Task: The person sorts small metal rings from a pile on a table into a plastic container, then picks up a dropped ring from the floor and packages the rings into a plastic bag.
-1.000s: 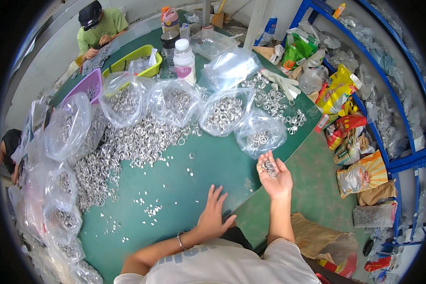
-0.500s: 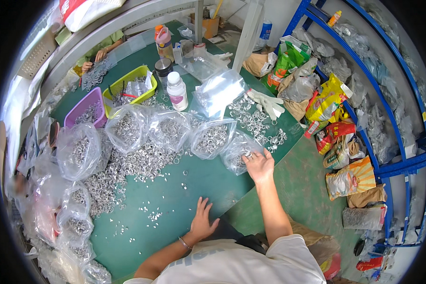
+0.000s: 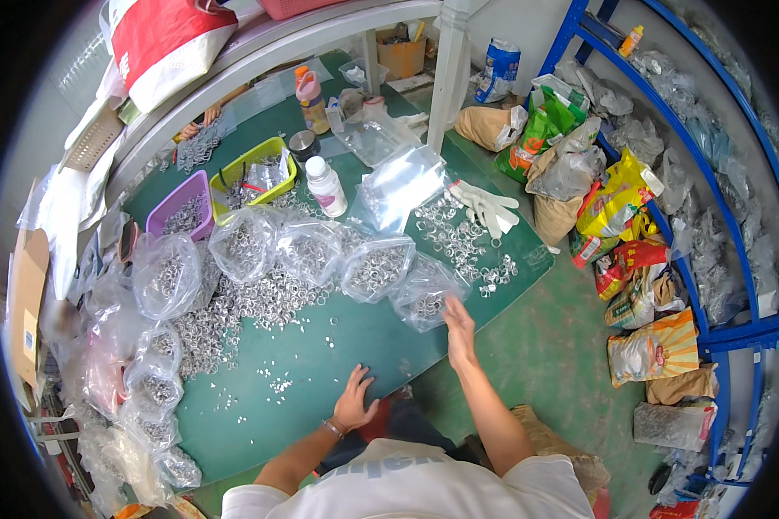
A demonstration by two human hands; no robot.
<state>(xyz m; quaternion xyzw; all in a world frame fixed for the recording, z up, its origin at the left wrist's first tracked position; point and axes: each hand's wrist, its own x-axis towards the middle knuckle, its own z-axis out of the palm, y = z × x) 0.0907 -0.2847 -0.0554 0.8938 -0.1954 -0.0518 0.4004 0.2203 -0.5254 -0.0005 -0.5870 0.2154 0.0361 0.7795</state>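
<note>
My right hand [image 3: 460, 330] is at the table's right edge, its fingers stretched out and nothing held in it. Its fingertips are against or just beside a clear plastic bag [image 3: 426, 294] with small silvery metal rings inside. Near the front edge, my left hand [image 3: 353, 403] rests on the green table [image 3: 320, 350] with fingers spread. Another open bag of rings [image 3: 377, 268] stands left of the first, in a row with several more. A large heap of loose rings [image 3: 268, 303] lies in front of that row.
A purple basket [image 3: 201, 183] and a yellow-green basket [image 3: 289, 183] stand behind the bags, near a white bottle [image 3: 325, 186]. White gloves [image 3: 486, 206] lie beside scattered rings [image 3: 452, 233]. Blue shelving [image 3: 710, 342] and filled sacks line the right. Another person's hand [image 3: 211, 114] works at the far left.
My right hand has drawn back from over the rings in the bag to the bag's near right side. My left hand stays on the table. The whole view has shifted slightly.
</note>
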